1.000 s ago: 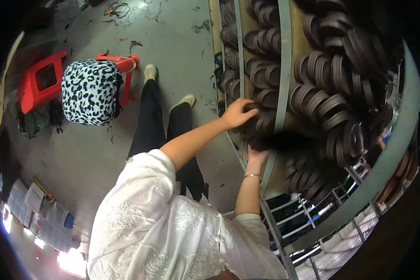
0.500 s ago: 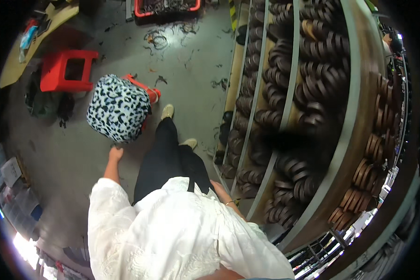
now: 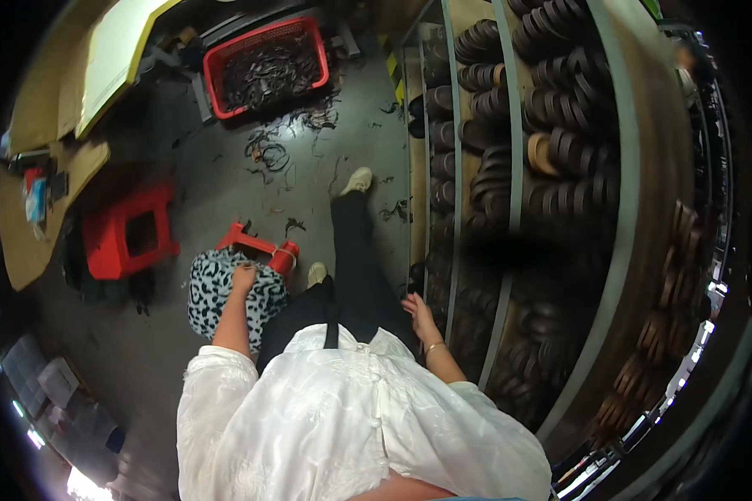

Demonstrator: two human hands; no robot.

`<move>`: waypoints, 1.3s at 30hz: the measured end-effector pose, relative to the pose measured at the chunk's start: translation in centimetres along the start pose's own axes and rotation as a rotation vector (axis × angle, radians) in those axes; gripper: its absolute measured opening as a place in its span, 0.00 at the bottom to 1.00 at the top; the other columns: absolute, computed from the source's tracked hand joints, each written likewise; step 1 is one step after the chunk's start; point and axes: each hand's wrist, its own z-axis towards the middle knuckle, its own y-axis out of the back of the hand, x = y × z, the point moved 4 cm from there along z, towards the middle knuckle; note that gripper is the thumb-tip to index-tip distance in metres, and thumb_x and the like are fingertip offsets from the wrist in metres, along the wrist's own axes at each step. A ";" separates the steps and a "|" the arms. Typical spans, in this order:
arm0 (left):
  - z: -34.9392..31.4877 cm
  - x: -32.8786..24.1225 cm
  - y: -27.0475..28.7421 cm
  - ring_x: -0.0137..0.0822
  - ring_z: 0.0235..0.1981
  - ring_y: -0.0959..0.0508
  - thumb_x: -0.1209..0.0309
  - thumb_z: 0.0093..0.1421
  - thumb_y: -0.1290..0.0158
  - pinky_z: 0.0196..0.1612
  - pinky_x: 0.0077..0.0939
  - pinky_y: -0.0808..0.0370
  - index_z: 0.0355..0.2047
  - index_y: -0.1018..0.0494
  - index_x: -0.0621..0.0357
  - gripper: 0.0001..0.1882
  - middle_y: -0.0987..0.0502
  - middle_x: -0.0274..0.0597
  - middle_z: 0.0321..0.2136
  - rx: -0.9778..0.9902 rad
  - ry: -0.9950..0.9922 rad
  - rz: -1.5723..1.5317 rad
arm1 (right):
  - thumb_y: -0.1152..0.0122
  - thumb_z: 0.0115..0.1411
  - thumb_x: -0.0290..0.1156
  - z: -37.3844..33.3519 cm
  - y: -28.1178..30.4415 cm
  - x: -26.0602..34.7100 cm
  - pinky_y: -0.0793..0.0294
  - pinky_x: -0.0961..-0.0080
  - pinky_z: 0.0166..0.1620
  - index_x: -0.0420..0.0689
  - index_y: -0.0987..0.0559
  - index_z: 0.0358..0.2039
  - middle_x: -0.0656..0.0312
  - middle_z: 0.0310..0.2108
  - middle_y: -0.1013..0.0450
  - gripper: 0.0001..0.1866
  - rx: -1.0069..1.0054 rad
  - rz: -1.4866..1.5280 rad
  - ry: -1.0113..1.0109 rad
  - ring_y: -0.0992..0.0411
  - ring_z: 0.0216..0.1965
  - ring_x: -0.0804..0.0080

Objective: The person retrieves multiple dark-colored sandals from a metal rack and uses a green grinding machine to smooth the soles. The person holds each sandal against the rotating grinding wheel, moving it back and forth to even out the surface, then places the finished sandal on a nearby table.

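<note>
My left hand (image 3: 244, 275) hangs in front of a stool with a black-and-white leopard-print cover (image 3: 211, 294). Its fingers look loosely curled, with nothing visible in them; I cannot tell whether it touches the cover. On my other side, my right hand (image 3: 419, 312) is held beside my dark trousers, close to the shelving. The fingers there are apart and hold nothing; a bracelet circles that wrist. A red plastic part of the covered stool (image 3: 282, 257) sticks out from under the cloth.
Shelving (image 3: 516, 125) on my right carries rows of dark brown rounded pieces (image 3: 553, 100). A red basket (image 3: 211, 79) of dark scraps stands ahead, with strips (image 3: 269, 157) strewn on the floor near it. Left are a red stool (image 3: 109, 242) and a tan worktop (image 3: 17, 242).
I have stepped forward, one foot now well ahead. The basket has come fully into view. My left hand has swung forward over the covered stool's place in view, and my right hand has come up into sight.
</note>
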 end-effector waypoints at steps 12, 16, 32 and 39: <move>23.2 -49.4 -4.2 0.41 0.44 0.25 0.55 0.56 0.50 0.49 0.29 0.32 0.44 0.28 0.64 0.24 0.24 0.52 0.41 0.109 -0.447 -0.329 | 0.72 0.62 0.60 21.1 -17.9 43.4 0.56 0.50 0.63 0.48 0.57 0.65 0.59 0.66 0.59 0.38 0.082 0.656 0.315 0.63 0.67 0.59; 26.3 -66.9 -10.6 0.35 0.44 0.28 0.51 0.60 0.55 0.49 0.26 0.35 0.47 0.30 0.66 0.28 0.25 0.48 0.41 0.279 -0.483 -0.248 | 0.68 0.62 0.58 26.3 -18.5 47.6 0.57 0.52 0.64 0.51 0.47 0.63 0.65 0.65 0.53 0.34 -0.089 1.203 0.277 0.57 0.66 0.63; 27.9 -84.7 -28.4 0.48 0.63 0.46 0.30 0.39 0.49 0.63 0.36 0.49 0.58 0.40 0.61 0.55 0.45 0.56 0.60 1.002 -0.592 -0.089 | 0.55 0.58 0.52 32.8 -12.5 47.5 0.57 0.53 0.63 0.48 0.36 0.57 0.61 0.60 0.41 0.31 -0.119 0.871 0.689 0.44 0.60 0.62; 27.8 -83.5 -28.5 0.47 0.63 0.46 0.30 0.39 0.49 0.63 0.35 0.50 0.57 0.39 0.60 0.55 0.45 0.56 0.60 0.927 -0.611 0.011 | 0.56 0.59 0.52 32.8 -10.2 47.9 0.57 0.55 0.64 0.48 0.39 0.59 0.60 0.60 0.42 0.31 -0.128 0.814 0.689 0.44 0.60 0.61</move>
